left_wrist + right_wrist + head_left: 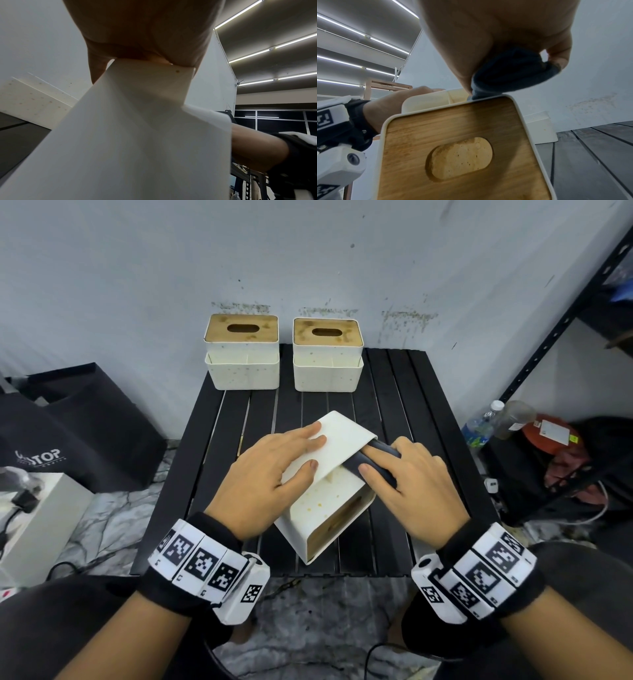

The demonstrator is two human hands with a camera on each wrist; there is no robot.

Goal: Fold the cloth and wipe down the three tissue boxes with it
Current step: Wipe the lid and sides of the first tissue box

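The cloth (373,462), dark and folded into a thick pad, is gripped in the right hand (407,487), fingers curled over it, and is pressed against the upper edge of a tissue box (329,501) tipped on its side at the centre of the head view. In the right wrist view the cloth (508,73) is seen bunched under the palm, touching the rim above the box's wooden lid (453,148). The left hand (270,474) is laid flat with spread fingers on the upturned white side, steadying the box. The wiping step is judged to be under way on this box. A sweep along the speckled side is probably called for next, with the box held firm. Three tissue boxes are counted: this one and two upright ones (242,352) (327,356) at the upper centre of the black slatted table (428,412). One cloth is seen.
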